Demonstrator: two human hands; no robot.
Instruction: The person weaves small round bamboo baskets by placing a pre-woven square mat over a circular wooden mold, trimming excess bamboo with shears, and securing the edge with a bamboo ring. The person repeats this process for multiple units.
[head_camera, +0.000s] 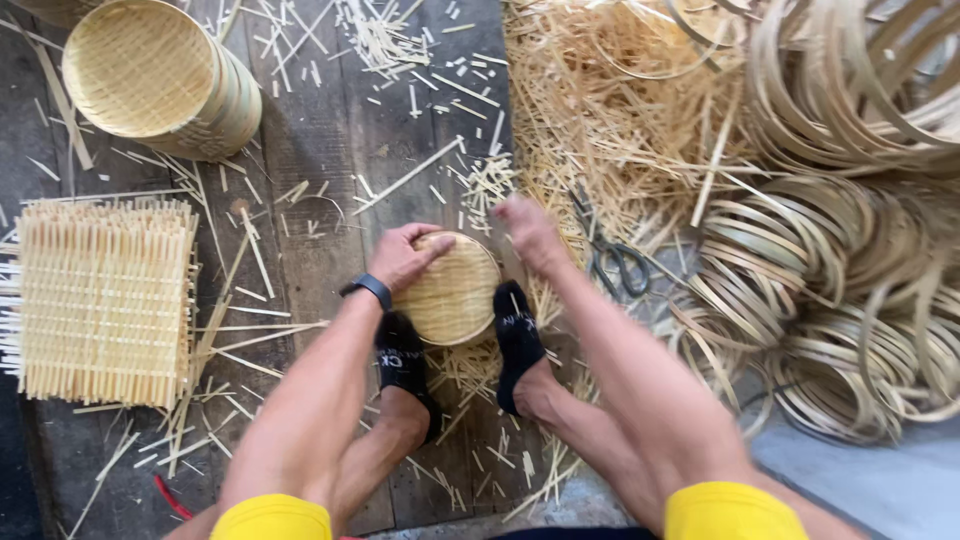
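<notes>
The small round woven bamboo tray (452, 288) is gripped at its upper left rim by the left hand (403, 255); the right hand (530, 232), blurred, hovers just beside its upper right edge, grip unclear.

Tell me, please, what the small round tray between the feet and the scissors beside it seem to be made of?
Round tray: seemingly woven bamboo or a similar pale plant strip, matte and unvarnished; fine parallel weave lines show, and matching slivers litter the floor. The left hand rests on its rim. Scissors: probably dark metal, dull grey, with looped handles; too small to be certain.
</notes>
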